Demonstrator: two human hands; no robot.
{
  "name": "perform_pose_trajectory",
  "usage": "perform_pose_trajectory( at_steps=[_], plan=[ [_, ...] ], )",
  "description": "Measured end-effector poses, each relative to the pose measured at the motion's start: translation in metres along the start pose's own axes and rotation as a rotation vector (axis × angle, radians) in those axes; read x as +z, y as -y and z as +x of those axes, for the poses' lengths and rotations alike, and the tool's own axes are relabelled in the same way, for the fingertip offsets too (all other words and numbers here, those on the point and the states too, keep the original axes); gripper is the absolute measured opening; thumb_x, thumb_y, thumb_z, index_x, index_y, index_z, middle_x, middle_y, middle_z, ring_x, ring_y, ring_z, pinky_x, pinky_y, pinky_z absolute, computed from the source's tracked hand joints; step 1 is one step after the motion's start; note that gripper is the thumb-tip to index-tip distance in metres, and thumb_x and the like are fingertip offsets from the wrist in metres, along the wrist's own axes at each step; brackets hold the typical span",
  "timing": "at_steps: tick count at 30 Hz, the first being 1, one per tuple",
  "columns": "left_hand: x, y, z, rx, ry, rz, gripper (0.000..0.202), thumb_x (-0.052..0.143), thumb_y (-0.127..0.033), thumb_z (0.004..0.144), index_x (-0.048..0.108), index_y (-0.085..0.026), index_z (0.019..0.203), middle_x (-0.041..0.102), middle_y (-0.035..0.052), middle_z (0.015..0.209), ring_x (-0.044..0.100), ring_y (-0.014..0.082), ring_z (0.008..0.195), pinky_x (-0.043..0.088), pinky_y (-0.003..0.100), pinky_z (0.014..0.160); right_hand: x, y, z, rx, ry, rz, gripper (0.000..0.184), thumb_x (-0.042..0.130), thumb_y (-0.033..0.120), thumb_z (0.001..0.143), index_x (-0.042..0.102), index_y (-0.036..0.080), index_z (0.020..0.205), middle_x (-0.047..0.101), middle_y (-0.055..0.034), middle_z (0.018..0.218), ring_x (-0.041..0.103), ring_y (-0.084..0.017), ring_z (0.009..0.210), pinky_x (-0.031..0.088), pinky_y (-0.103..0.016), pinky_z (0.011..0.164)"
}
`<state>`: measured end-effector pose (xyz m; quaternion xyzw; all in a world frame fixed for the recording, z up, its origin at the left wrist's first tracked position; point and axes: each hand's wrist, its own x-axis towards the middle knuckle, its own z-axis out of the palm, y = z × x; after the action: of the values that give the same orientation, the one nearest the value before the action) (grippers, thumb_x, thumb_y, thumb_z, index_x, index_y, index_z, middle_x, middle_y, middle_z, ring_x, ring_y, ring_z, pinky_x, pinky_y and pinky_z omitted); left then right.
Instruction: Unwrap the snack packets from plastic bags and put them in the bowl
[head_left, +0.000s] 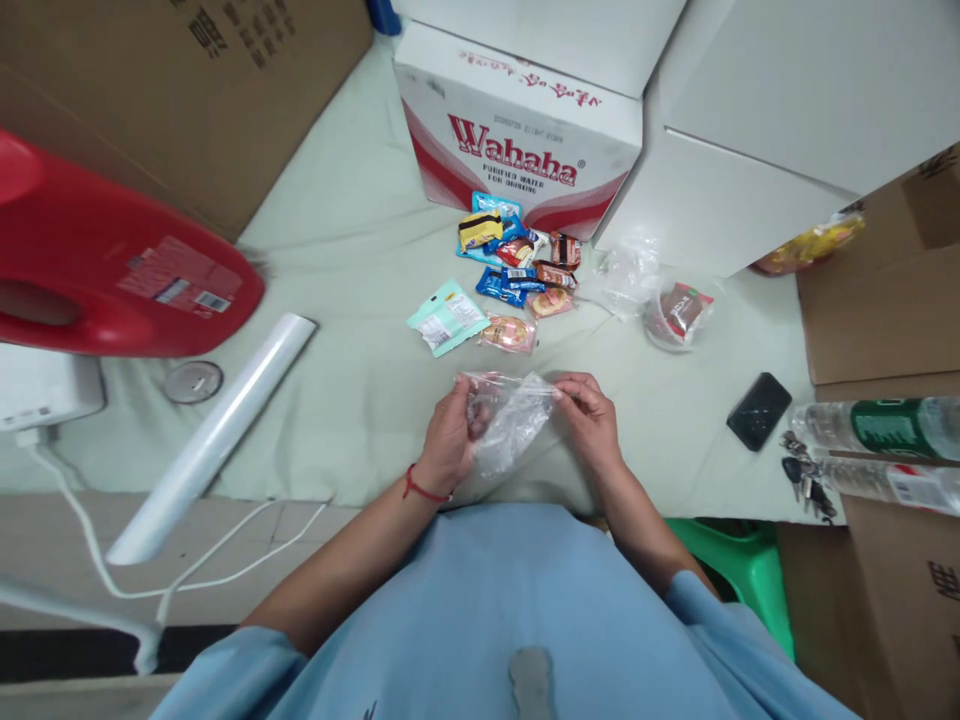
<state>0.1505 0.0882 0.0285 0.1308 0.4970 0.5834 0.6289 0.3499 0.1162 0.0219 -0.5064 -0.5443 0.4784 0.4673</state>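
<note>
Both of my hands hold a clear plastic bag point(511, 418) just above the pale green cloth, close to my body. My left hand point(450, 432) grips the bag's left side with fingers curled round it. On the bag's upper right edge my right hand point(592, 415) pinches the plastic. A pile of small snack packets point(519, 262) lies beyond the bag, in front of a Wahaha box point(517, 130). Nearer to me lie a mint-green packet point(448, 317) and a pink packet point(509, 333).
A red jug point(112, 265) and a roll of clear film point(214, 435) lie at the left. A filled plastic bag point(675, 313), a black phone point(758, 410), keys point(806, 480) and water bottles point(877, 428) lie at the right. Cardboard boxes point(877, 290) ring the cloth point(345, 300).
</note>
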Motion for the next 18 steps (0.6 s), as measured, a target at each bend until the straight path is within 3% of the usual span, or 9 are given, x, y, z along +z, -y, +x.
perform_pose_trajectory(
  at_steps=[3, 6, 12, 18],
  plan=[
    [-0.004, 0.001, 0.005, 0.03, -0.037, -0.029, 0.055, 0.077, -0.071, 0.08, 0.077, -0.016, 0.085, 0.072, 0.0025, 0.084, 0.043, 0.0054, 0.054, 0.035, 0.021, 0.047, -0.005, 0.0, 0.001, 0.012, -0.006, 0.073, 0.013, 0.081, 0.042, 0.088, 0.081, 0.03, 0.092, 0.068, -0.0047, 0.107, 0.064, -0.021, 0.105, 0.052, -0.035, 0.087],
    [-0.007, -0.001, 0.008, 0.017, -0.069, -0.071, 0.054, 0.077, -0.069, 0.082, 0.078, -0.017, 0.092, 0.069, 0.0016, 0.08, 0.05, 0.0073, 0.057, 0.037, 0.021, 0.047, -0.012, 0.0, 0.001, 0.009, -0.01, 0.108, 0.013, 0.081, 0.041, 0.089, 0.081, 0.029, 0.091, 0.068, -0.0048, 0.108, 0.063, -0.021, 0.105, 0.052, -0.034, 0.085],
    [-0.009, -0.013, 0.01, 0.032, -0.048, -0.112, 0.052, 0.079, -0.064, 0.083, 0.079, -0.015, 0.097, 0.063, 0.0001, 0.074, 0.038, 0.0038, 0.049, 0.026, 0.02, 0.041, -0.037, 0.0, 0.002, -0.031, -0.012, 0.055, 0.012, 0.08, 0.039, 0.09, 0.081, 0.028, 0.091, 0.068, -0.0049, 0.103, 0.062, -0.019, 0.091, 0.05, -0.03, 0.071],
    [-0.012, -0.017, 0.013, 0.056, -0.031, -0.151, 0.052, 0.082, -0.063, 0.08, 0.08, -0.014, 0.099, 0.065, 0.0007, 0.077, 0.037, 0.0027, 0.048, 0.027, 0.02, 0.041, -0.062, -0.001, 0.001, 0.01, -0.098, 0.067, 0.018, 0.081, 0.044, 0.088, 0.078, 0.026, 0.088, 0.067, -0.0037, 0.101, 0.059, -0.016, 0.082, 0.049, -0.029, 0.066]
  ],
)
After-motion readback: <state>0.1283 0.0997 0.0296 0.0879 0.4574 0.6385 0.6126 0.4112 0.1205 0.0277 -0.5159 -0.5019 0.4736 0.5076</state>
